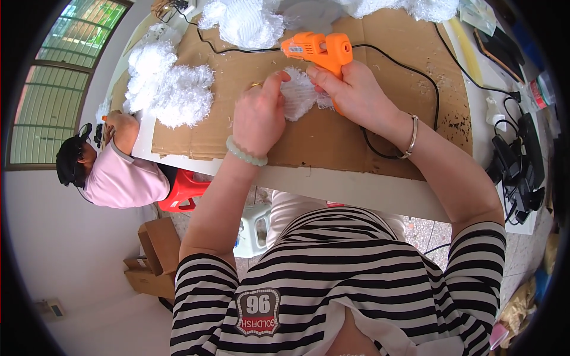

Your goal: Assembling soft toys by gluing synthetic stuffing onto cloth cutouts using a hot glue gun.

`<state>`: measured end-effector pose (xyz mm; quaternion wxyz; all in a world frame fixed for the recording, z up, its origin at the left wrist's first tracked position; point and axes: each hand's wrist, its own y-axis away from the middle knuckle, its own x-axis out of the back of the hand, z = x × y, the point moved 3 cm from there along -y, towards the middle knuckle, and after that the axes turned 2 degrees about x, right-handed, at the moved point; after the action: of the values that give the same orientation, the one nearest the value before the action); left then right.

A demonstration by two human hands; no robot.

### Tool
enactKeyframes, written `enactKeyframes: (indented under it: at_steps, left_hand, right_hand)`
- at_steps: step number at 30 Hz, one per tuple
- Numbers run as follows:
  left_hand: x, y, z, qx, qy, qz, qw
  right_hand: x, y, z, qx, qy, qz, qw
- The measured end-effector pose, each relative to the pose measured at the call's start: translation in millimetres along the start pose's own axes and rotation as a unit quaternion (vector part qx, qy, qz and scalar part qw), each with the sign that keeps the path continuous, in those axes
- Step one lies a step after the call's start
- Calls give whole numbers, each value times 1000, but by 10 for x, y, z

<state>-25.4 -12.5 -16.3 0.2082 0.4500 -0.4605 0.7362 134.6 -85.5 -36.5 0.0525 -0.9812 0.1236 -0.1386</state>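
My right hand [363, 95] is wrapped round the handle of an orange hot glue gun [314, 47], whose body points to the left over the cardboard. A black cord trails from the gun. Under it lies a small white fringed fabric piece [298, 98] with a ribbed surface. My left hand [258, 115] is closed at the left edge of this piece, fingers curled and pinching it; the fingertips are partly hidden. The right fingertips are close to the piece's upper right edge.
Brown cardboard [237, 139] covers the white table. White fringed bundles [178, 95] lie at left, with more [243, 24] along the far side. Black adapters and cables [519, 166] crowd the right edge. A co-worker in pink [127, 181] sits on a red stool [185, 191] at left.
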Motion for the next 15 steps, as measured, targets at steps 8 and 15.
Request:
enactKeyframes:
  at_steps: [8, 15]
  left_hand:
    - [97, -1, -170, 117, 267, -26, 956]
    - [152, 76, -296, 124, 193, 34, 973]
  right_hand:
    - [-3, -5, 41, 5, -4, -6, 1000]
    - [25, 23, -40, -2, 11, -14, 1000]
